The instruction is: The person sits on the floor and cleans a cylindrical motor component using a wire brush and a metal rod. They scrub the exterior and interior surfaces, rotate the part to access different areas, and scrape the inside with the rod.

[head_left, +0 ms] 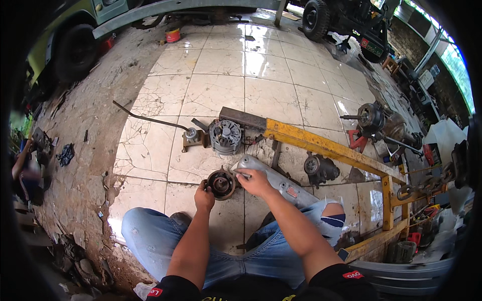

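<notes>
Between my knees, a round, dark, rusty metal housing (221, 185) rests at the tiled floor with its hollow side up. My left hand (203, 197) is closed on its left rim. At the rim's right side, my right hand (256, 181) is closed on something slim that I cannot make out; the fingers hide most of it. Just beyond the housing stands an alternator (225, 136) with a finned silver face. Beside it on the left is a rusty bracket (194, 139) with a long bent rod. A long silver metal cover (278, 183) lies by my right forearm.
A yellow hoist arm (321, 145) runs across the floor to the right, ending in a frame with a chain (422, 189). A dark mechanical part (320, 169) lies under it. Farther right is an axle assembly (384, 123). Vehicles with black tyres (316, 20) stand at the back.
</notes>
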{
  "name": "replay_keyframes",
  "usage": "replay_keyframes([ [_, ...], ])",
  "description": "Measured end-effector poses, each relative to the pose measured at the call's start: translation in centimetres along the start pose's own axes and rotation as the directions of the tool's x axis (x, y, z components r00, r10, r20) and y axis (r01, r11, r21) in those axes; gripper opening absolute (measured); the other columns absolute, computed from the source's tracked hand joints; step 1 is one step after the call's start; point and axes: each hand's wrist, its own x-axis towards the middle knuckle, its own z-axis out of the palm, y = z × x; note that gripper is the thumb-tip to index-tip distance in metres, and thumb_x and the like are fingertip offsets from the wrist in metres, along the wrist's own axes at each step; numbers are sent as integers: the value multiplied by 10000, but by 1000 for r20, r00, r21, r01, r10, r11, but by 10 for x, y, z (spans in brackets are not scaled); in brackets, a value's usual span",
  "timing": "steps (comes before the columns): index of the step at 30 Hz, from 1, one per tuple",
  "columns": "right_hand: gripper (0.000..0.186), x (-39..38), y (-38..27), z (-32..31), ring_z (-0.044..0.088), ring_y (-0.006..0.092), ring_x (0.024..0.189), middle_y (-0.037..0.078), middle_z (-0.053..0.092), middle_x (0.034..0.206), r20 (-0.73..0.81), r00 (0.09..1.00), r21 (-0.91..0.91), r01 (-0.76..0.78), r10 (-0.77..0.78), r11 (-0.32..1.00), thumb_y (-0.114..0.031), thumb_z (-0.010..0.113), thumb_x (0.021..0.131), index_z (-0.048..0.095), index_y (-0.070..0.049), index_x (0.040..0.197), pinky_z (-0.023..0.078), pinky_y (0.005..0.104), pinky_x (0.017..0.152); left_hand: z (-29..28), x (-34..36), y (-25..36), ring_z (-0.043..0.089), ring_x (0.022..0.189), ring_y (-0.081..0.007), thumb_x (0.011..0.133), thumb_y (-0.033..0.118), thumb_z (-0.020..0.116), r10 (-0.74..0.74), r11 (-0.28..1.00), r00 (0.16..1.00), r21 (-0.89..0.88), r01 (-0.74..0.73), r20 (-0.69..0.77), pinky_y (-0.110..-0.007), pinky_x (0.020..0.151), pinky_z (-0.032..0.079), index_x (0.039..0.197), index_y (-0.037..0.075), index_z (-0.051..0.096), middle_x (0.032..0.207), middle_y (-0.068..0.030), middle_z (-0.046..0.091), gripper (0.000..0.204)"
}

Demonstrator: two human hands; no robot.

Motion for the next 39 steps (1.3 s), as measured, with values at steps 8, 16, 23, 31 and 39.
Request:
replay_keyframes([
  [8,301,2,1,-11,675,352,998,189,710,1052,-83,996,94,-7,15,996,-308,598,908,717,-120,1112,524,410,836,10,1,0,617,1160,-328,958,220,549,-62,998,997,5,61,36,-411,965,481,1358,143,566,1265,-136,649,408],
  [16,301,3,0,-13,664,383,968,209,702,1008,-78,997,6,1,0,1000,-309,610,879,719,-120,1086,525,427,832,13,0,-6,631,1071,-382,968,239,543,1,1000,998,4,0,-66,-440,944,482,1290,109,602,1168,-196,652,352],
  [23,287,6,-12,-20,668,385,911,214,698,940,83,979,-182,-169,186,969,-328,607,857,727,-106,994,528,422,797,5,-1,-8,668,1045,-347,918,240,602,-44,997,999,-67,41,-32,-392,909,513,1276,73,627,1122,-181,701,396],
  [31,253,7,-7,-7,680,377,911,186,715,918,58,991,-105,-117,124,988,-291,630,848,726,-103,988,532,409,811,-4,-3,8,648,1105,-317,883,156,576,-86,996,994,-2,86,66,-387,955,488,1362,112,574,1215,-155,673,481],
  [39,283,2,1,-1,684,353,933,207,707,986,12,1000,29,8,-9,1000,-295,627,863,724,-150,1085,527,406,827,-5,9,23,613,1158,-296,863,97,529,-98,978,986,197,70,134,-431,964,488,1381,213,565,1272,-121,638,533],
])
